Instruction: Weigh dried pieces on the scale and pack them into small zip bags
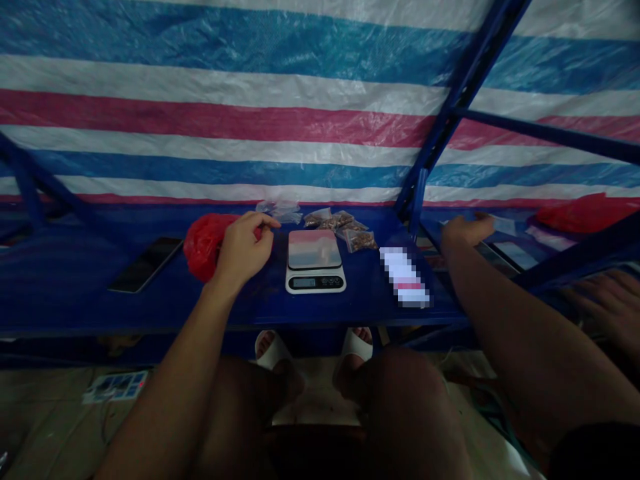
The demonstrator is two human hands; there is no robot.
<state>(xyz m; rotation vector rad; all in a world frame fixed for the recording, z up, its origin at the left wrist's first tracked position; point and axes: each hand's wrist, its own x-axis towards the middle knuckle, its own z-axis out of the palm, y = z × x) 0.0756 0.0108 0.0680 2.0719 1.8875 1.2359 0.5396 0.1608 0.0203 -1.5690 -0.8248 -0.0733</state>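
My left hand (249,245) is over the right side of a crumpled red plastic bag (200,248), fingers loosely bent and apart, with nothing visible between them. A white kitchen scale (315,261) with a shiny top plate stands right of it; the plate is bare. Just behind the scale lie several small clear bags of brown bits (361,240), and flat clear bags (281,211) rest to their left. Beyond the blue post, my right hand (469,231) is closed at a clear plastic bag (503,225), which shows past its fingers; the grip itself is partly hidden.
A dark phone (147,265) lies left on the blue shelf (260,310), a lit phone (405,277) right. A slanted blue post (440,143) divides the shelf. Beyond it are another red bag (587,213), a tablet-like device (513,255) and another person's blurred hand (610,303).
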